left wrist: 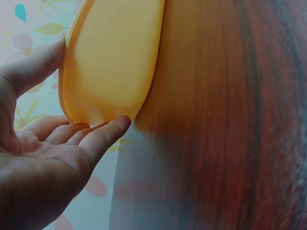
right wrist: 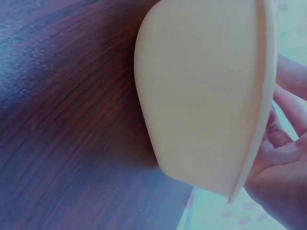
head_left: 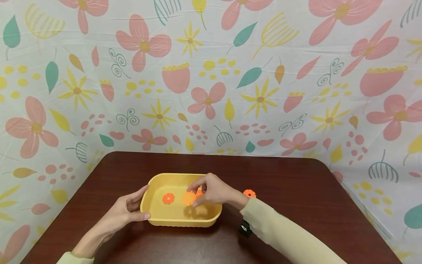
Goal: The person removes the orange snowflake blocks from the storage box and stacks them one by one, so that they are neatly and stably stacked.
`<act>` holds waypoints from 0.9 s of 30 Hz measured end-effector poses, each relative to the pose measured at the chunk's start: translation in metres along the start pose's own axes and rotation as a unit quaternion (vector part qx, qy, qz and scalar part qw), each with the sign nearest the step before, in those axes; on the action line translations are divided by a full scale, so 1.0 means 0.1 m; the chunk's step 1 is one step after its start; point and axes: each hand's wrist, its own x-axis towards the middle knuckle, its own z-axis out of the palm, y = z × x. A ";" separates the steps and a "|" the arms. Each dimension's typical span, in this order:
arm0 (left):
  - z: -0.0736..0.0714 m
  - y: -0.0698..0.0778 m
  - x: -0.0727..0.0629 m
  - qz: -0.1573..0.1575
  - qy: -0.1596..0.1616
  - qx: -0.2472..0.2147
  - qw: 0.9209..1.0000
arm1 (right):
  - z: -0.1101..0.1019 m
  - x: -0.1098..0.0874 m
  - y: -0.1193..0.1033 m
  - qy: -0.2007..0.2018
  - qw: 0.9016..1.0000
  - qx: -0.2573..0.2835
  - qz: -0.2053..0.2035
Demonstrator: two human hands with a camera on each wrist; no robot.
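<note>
A yellow rectangular tray (head_left: 184,222) with rounded corners sits on the table. My left hand (head_left: 123,211) holds its left end, thumb at the near corner and fingers along the far side; the left wrist view shows the fingertips against the tray wall (left wrist: 112,57). Over the tray's right half, my right hand (head_left: 212,189) pinches an orange flower-shaped piece (head_left: 188,198) between thumb and forefinger, its shadow falling on the tray floor. Inside, another orange flower-shaped piece (head_left: 168,198) lies to the left, and a third (head_left: 199,193) is partly hidden behind the right hand.
One more orange flower-shaped piece (head_left: 249,193) lies on the dark wooden table (head_left: 280,176), right of the tray and beside the right wrist. A black device (head_left: 245,228) is strapped under that wrist. Behind the table hangs a flower-patterned cloth (head_left: 207,73).
</note>
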 end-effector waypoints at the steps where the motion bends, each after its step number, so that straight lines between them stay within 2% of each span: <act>1: 0.00 0.00 0.00 0.001 0.001 0.000 1.000 | -0.01 -0.02 0.00 0.004 1.000 0.000 -0.003; 5: 0.00 -0.01 0.00 0.000 0.003 0.004 1.000 | -0.05 -0.08 0.00 0.021 1.000 -0.004 -0.008; 13: 0.00 -0.01 0.00 -0.001 0.004 0.006 1.000 | -0.16 -0.24 -0.02 0.050 0.998 0.016 0.020; 22: 0.01 0.01 0.00 0.001 -0.002 0.003 1.000 | -0.28 -0.42 0.04 0.075 0.996 0.040 0.029; 27: 0.00 0.00 -0.01 0.000 -0.004 0.003 1.000 | -0.32 -0.54 0.09 0.089 0.995 0.035 0.034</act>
